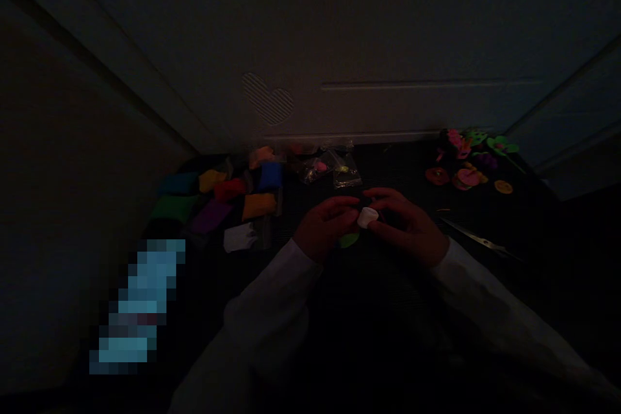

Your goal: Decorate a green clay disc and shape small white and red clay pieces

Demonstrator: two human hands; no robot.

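Observation:
A small white lump of modelling clay [367,217] is between my two hands above the dark table. My right hand [412,223] pinches it from the right, with the thumb below and the fingers curved over the top. My left hand [326,225] closes in from the left, its thumb and fingertips against the lump's side. Just under the left fingertips lies a flat green piece [348,240], partly covered by the hand. The light is very dim, so fine finger detail is hard to make out.
Coloured clay packets, such as a purple one [211,215] and a white one [240,237], lie left. Scissors [485,243] rest at right, below finished clay figures [466,178]. Clear bags [345,171] lie behind my hands. A lit, blurred screen [150,284] is front left.

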